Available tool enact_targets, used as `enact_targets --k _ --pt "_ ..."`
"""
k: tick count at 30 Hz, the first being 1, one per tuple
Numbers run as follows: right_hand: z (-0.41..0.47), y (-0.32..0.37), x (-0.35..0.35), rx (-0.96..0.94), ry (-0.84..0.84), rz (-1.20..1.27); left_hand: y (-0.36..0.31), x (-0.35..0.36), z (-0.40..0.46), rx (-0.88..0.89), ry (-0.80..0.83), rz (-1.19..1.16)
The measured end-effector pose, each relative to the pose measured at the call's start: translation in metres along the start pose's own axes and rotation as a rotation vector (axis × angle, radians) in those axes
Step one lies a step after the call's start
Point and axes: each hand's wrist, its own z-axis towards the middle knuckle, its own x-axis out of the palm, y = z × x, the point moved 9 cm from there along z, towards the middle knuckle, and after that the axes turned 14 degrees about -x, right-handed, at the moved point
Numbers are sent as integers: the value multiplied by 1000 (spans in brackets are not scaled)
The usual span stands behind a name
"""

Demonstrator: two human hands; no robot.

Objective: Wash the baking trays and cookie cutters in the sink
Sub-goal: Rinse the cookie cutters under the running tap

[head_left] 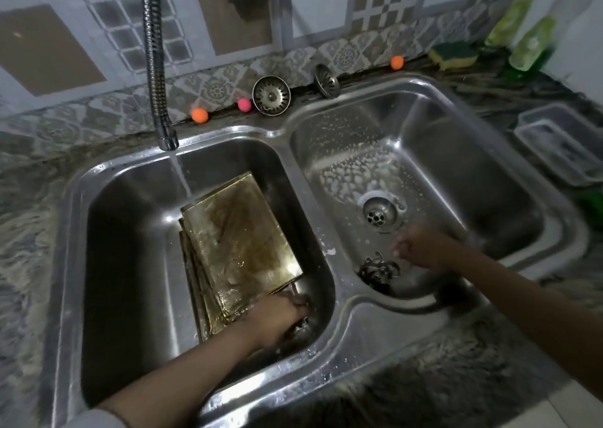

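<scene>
A stack of brass-coloured baking trays lies tilted in the left basin of the steel double sink, wet under a thin stream from the tap. My left hand is down at the near right corner of that basin, fingers curled around small metal pieces that look like cookie cutters. Several metal cookie cutters lie piled at the front of the right basin. My right hand hovers just beside that pile, blurred, fingers loosely curled; whether it holds anything is unclear.
Two sink strainers lean on the back ledge with small orange and pink balls. A green-yellow sponge and soap bottles stand at the back right. A clear plastic container sits on the right counter. Foam flecks the right basin.
</scene>
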Motion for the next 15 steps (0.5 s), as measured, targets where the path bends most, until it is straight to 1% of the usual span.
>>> enact_targets --k 2,4,5,7,8,10,11,13,15 --pt "-5 4 -8 34 -20 42 2 1 0 8 1 -4" --pt "-9 13 -14 58 -18 54 7 -3 -2 6 -27 -77" --pt "-11 19 -22 47 -57 41 10 -9 -3 -7 -68 -141" --pt "-14 37 -40 -43 -201 53 19 -30 -11 -47 -182 -335" --pt "-16 50 -48 -98 -281 81 26 -44 -17 -75 -247 -458" --pt "-18 78 -56 -181 -386 175 42 -71 -32 -155 -372 -739" --pt "-16 92 -56 -211 -408 247 52 -82 -39 -201 -428 -893" --pt "-8 123 -48 -271 -380 397 69 -95 -50 -294 -488 -1153" --pt "5 157 -35 -362 -287 482 80 -104 -58 -338 -492 -1280"
